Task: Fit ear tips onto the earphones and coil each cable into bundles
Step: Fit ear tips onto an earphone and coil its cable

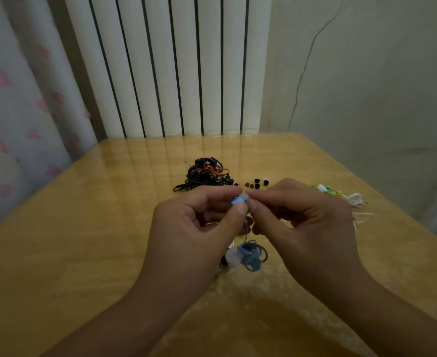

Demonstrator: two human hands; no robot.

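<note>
Both hands meet above the middle of the wooden table. The left hand pinches a light blue earbud between thumb and forefinger, its other fingers curled under. The right hand has thumb and forefinger closed on a small pale ear tip pressed against the end of that earbud. A thin blue cable hangs from the earbud down to a loose blue coil lying on the table directly under the hands, touching a pale translucent piece whose nature is unclear.

Beyond the hands lies a tangle of black and orange earphones. Just right of that tangle sit about 6 loose ear tips, mostly dark, 1 white. Farther right of the tangle are white and green earphones, partly hidden by the right hand. No container holds any of these, and no legible writing shows.
</note>
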